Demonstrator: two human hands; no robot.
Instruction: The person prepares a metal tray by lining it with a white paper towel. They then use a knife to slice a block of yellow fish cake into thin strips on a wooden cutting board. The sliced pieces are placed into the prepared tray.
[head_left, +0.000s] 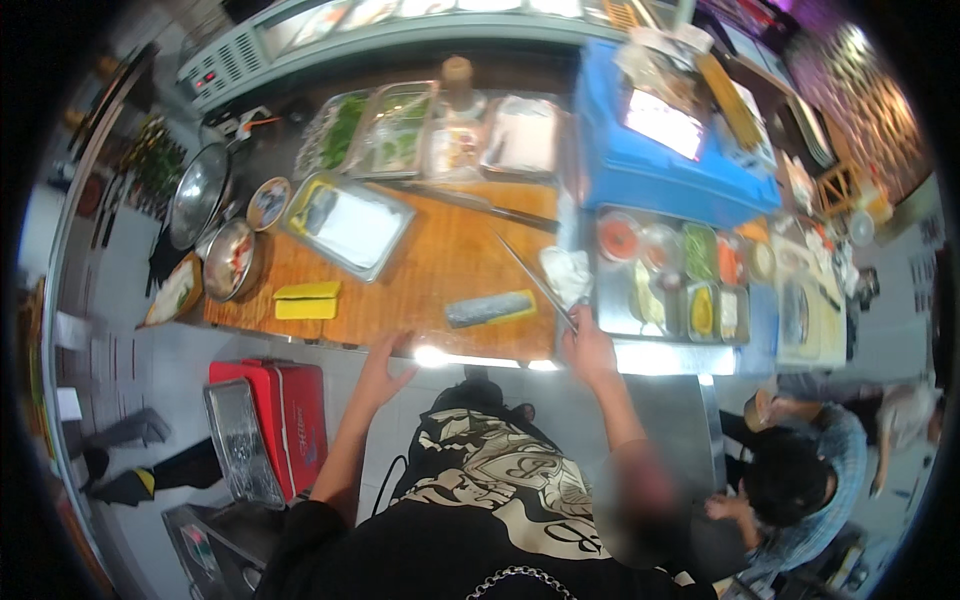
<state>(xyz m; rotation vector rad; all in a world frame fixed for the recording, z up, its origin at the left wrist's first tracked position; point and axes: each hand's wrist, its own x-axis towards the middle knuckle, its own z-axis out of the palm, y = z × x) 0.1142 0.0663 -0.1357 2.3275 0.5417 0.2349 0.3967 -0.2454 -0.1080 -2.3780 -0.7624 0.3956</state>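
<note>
My right hand grips the handle of a long, thin-bladed knife, its tip pointing up and left over the wooden cutting board. My left hand is empty, fingers apart, at the board's front edge. Between the hands, a long roll wrapped in plastic film lies on a yellow piece. A yellow folded block rests further left. Behind it stands a metal tray with a white lining. Another long knife lies along the back of the board. A crumpled white cloth touches the board's right side.
Metal bowls stand at the left. Trays of greens line the back. At the right are a blue bin and a metal tray of ingredient tubs. A red cooler is on the floor; a person is at the lower right.
</note>
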